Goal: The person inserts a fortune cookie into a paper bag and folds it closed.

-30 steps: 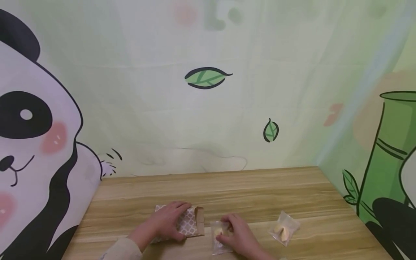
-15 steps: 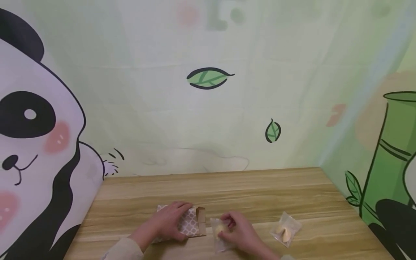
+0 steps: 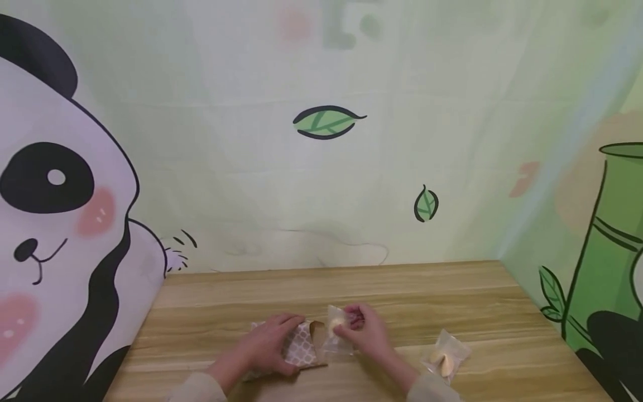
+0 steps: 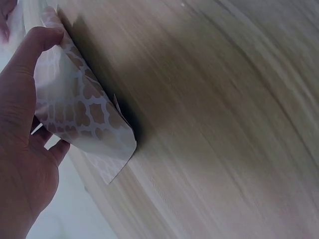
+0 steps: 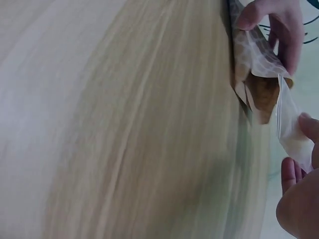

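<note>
A paper bag [image 3: 302, 347] with a white lattice pattern lies on its side on the wooden table, its brown mouth facing right. My left hand [image 3: 268, 345] grips it across the middle, thumb on the near edge and fingers on the far edge. In the left wrist view the bag [image 4: 92, 112] bulges between thumb and fingers. Between thumb and fingers, my right hand [image 3: 370, 334] pinches a clear packet [image 3: 335, 341] with a pale cookie inside. In the right wrist view the packet's edge [image 5: 284, 117] is right at the bag's open mouth [image 5: 264, 94].
Another clear packet [image 3: 447, 357] holding a fortune cookie lies on the table to the right of my right hand. The wooden table [image 3: 402, 285] ends at a printed cloth backdrop [image 3: 226, 139] with a panda, leaves and bamboo.
My right hand has lifted the packet from the table and carried it up and forward, close to the bag's mouth. My left hand keeps its hold on the bag.
</note>
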A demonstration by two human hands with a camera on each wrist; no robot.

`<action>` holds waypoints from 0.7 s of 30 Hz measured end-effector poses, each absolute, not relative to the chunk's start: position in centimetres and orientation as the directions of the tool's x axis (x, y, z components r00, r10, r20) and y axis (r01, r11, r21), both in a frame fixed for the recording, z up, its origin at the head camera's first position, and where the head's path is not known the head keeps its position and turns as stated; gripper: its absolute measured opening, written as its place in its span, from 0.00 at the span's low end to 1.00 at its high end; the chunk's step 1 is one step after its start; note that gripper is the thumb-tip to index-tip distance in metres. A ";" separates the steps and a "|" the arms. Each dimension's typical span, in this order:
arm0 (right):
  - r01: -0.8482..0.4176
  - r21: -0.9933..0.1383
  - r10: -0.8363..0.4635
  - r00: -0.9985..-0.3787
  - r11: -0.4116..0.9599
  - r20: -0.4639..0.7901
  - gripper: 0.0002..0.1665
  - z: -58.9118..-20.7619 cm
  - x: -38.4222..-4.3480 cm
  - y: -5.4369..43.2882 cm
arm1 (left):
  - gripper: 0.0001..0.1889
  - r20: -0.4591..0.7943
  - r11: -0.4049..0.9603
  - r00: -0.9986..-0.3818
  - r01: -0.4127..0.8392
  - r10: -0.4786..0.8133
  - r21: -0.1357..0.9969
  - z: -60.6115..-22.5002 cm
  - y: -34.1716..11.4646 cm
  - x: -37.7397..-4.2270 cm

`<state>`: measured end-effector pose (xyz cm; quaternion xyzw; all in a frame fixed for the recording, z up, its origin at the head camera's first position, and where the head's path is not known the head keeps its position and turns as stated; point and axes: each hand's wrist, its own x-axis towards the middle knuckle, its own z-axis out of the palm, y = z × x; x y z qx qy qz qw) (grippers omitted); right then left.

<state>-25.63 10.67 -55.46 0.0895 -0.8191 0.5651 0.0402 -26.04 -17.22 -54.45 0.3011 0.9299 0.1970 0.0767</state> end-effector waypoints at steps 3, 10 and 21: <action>-0.219 -0.892 -0.072 -0.976 0.395 0.207 0.27 -56.1 -26.0 10.1 | 0.58 -0.020 0.738 -0.807 0.530 0.591 0.417 -54.5 -16.9 -26.0; -0.223 -0.870 -0.080 -0.975 0.439 0.209 0.27 -57.4 -26.0 9.3 | 0.58 -0.014 0.735 -0.806 0.533 0.592 0.420 -54.7 -16.3 -26.1; -0.247 -0.889 -0.169 -0.966 0.385 0.195 0.26 -57.3 -24.6 8.8 | 0.60 -0.005 0.744 -0.816 0.524 0.578 0.416 -55.1 -16.2 -25.9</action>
